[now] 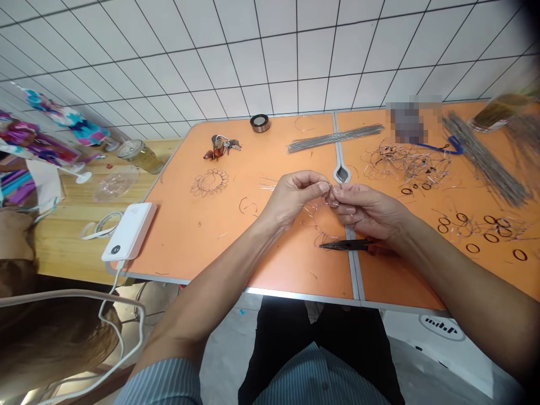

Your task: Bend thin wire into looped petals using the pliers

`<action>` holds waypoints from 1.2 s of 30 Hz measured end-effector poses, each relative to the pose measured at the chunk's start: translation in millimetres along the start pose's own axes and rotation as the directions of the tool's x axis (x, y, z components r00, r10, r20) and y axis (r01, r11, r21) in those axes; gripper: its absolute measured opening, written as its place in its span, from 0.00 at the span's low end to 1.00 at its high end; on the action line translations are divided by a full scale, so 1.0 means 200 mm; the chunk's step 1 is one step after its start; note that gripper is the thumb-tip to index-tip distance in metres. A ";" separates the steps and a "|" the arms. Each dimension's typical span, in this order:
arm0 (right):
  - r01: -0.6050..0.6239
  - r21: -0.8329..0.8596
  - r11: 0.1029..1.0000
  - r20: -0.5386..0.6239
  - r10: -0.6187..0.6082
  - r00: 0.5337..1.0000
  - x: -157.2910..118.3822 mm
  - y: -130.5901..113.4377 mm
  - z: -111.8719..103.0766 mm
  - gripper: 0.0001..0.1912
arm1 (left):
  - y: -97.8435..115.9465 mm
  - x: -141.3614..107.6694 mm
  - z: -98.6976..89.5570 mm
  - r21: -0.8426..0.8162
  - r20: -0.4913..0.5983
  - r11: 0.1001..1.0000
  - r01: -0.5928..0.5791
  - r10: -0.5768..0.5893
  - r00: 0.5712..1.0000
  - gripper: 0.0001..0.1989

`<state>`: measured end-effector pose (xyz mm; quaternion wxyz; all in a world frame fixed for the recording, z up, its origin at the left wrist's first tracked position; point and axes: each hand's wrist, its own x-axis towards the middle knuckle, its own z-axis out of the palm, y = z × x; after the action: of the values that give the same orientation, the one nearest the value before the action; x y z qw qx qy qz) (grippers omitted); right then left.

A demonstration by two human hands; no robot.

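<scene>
Your left hand (pixel 296 198) and right hand (pixel 366 211) meet over the middle of the orange counter (pixel 270 261), fingertips nearly touching. Each is closed in a fine pinch on the thin wire (pixel 330 188) between them; its exact shape is too small to tell. Just below your fingers is a looped wire ring (pixel 317 223), partly hidden by your right hand; whether it joins the pinched wire, you cannot tell from this view. Nearer you, dark-jawed pliers (pixel 346 245) lie beside your right wrist. To the left lies a flower-like wire circle (pixel 210 183), with a bunch of keys (pixel 220 147) beyond it. On the far side are a roll of tape (pixel 260 123) and a bundle of straight wires (pixel 335 138). To the right spread tangled wires (pixel 407 163) and small dark rings (pixel 491 238). At the left edge rests a white power bank (pixel 130 232).
</scene>
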<state>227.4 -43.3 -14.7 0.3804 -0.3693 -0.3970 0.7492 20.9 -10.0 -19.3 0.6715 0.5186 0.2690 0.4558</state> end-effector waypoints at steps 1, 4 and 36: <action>0.002 0.003 1.000 -0.001 -0.002 1.000 0.00 0.00 0.00 0.28 | 0.00 0.00 0.00 -0.002 -0.008 1.000 0.001 -0.001 1.000 0.22; 0.010 -0.006 1.000 -0.009 -0.010 1.000 0.01 0.01 -0.01 0.31 | -0.01 -0.01 0.01 0.005 -0.030 1.000 0.010 -0.010 1.000 0.20; 0.128 -0.555 0.822 -0.303 -0.343 0.889 -0.06 -0.03 0.02 0.21 | 0.04 -0.02 0.01 0.107 -0.139 0.964 0.244 -0.229 0.964 0.08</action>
<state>230.1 -51.8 -3.7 0.4286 -0.5467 -0.5441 0.4705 18.8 -13.5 -11.0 0.6695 0.4936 0.3984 0.3865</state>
